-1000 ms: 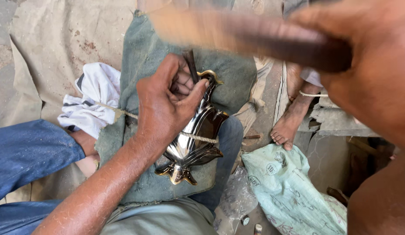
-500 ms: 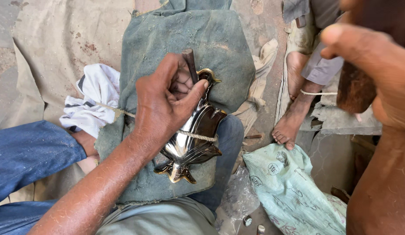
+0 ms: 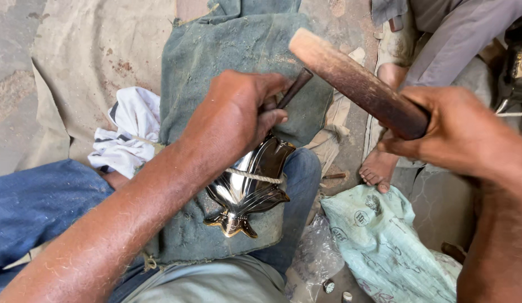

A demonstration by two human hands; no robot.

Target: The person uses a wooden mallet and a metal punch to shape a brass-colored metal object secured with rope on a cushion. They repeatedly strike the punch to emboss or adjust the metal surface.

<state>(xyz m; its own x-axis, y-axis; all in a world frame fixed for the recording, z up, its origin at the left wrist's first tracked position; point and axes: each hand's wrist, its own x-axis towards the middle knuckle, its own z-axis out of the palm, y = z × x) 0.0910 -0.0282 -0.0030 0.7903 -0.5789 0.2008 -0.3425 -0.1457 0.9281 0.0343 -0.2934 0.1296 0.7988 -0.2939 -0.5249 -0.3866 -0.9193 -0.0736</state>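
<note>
My left hand (image 3: 238,115) grips a thin dark metal punch (image 3: 294,88), its tip set against a shiny fish-shaped metal piece (image 3: 247,188). That piece lies on a grey-green cloth (image 3: 227,50) over my knee, tied down with a string (image 3: 252,177). My right hand (image 3: 457,132) is shut on a brown wooden mallet (image 3: 356,83), whose far end hangs just above the top of the punch.
A white striped rag (image 3: 129,132) lies to the left of the cloth. Another person's bare foot (image 3: 380,168) and grey trouser leg (image 3: 451,33) are at the right. A pale green printed sack (image 3: 384,241) and clear plastic (image 3: 314,261) lie below them. Tan sacking (image 3: 76,62) covers the ground.
My right hand has swung the wooden mallet down from high at the right edge to just above the punch. My left hand has stayed on the punch and metal piece.
</note>
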